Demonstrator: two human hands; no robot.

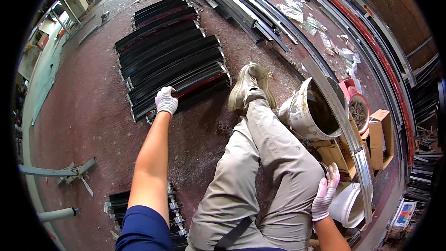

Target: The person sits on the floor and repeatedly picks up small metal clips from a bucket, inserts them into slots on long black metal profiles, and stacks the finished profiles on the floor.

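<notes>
Right of centre I see a dirty white bucket (309,114), cardboard boxes (381,139) and my crossed legs (260,158) between my arms. My left hand (166,101), gloved, curls closed over a black profile (186,83) mid-frame; my right hand (325,193), lower right, lies fingers extended against a long silver strip (353,135).

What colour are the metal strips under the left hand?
Black strips, some edged red, under the left hand; head view.

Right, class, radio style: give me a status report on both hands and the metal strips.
Left hand gripping a dark strip on the floor stack. Right hand resting against the long silver profile. Bucket and crossed legs between them.
</notes>
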